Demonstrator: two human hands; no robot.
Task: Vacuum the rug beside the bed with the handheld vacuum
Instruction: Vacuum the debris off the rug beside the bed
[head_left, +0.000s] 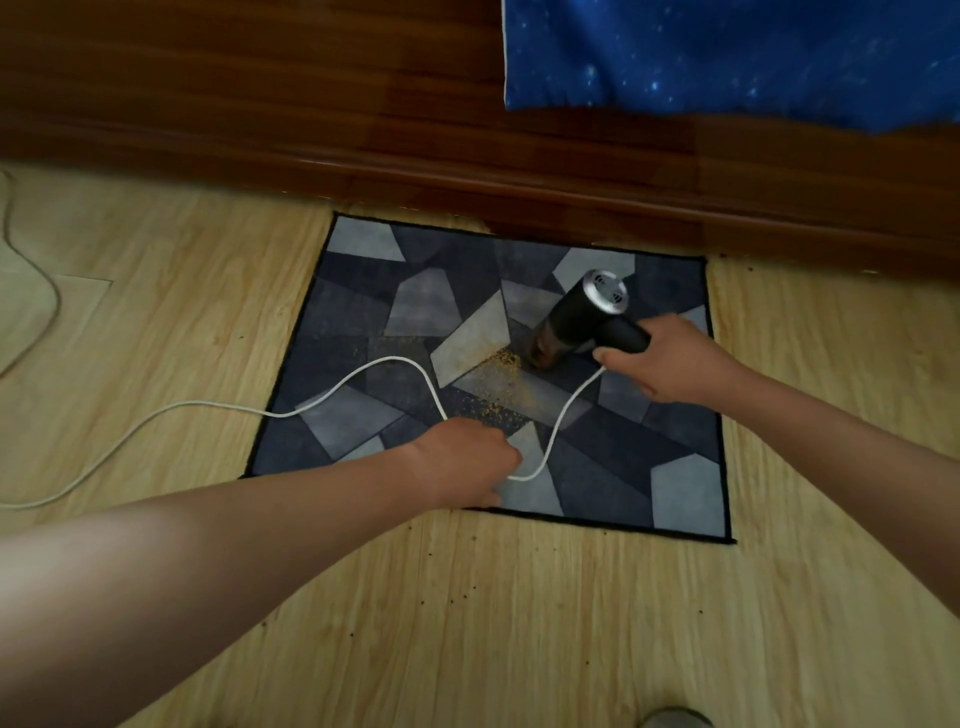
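The handheld vacuum (582, 322) stands nozzle-down on the right half of the rug (363, 291), its silver rear cap tilted up toward the camera and its mouth just beside a heap of yellowish crumbs (498, 371). It looks like a small, rigid plastic body, probably light enough for one hand, with a hard smooth shell that could twist in a loose hold. The stubby black handle jutting from its side is the natural place to take it. The right hand (662, 361) has it there, its grip closed fully round the handle with the thumb laid along the top.

The white cord (208, 408) is thin and limp. It loops from the handle across the rug and trails off over the floor to the left. The left hand (462, 462) rests low on the rug's near edge, its grip curled round the cord. This likely keeps the slack away from the nozzle.

The rug is a thin, flat mat in grey and dark geometric patches with a black border. It may slide or ruck on the smooth, pale wood-look floor (519, 623), which carries scattered dark specks. The rug's far edge meets the dark wooden bed frame (467, 156), and a blue starry sheet (727, 52) hangs over the frame at upper right
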